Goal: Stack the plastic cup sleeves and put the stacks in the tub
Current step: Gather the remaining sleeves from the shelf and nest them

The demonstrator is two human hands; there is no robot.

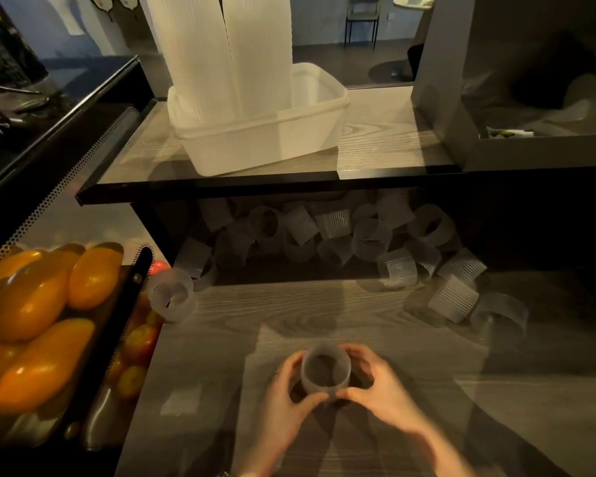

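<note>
While tall stacks (pixel 221 53) are already stood in the tub (pixel 310 132), many loose sleeves (pixel 334 232) remain unstacked. One sleeve (pixel 325 370) is gripped by the left hand (pixel 286 387) and right hand (pixel 375 380).

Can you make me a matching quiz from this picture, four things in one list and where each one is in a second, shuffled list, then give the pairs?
Things:
1. tub
2. tall stacks
3. loose sleeves
4. single sleeve

Places:
A. heaped under the shelf at the back of the lower counter
B. held between the left hand and the right hand
C. on the upper shelf
D. standing upright inside the tub

Pairs: 1-C, 2-D, 3-A, 4-B
</note>
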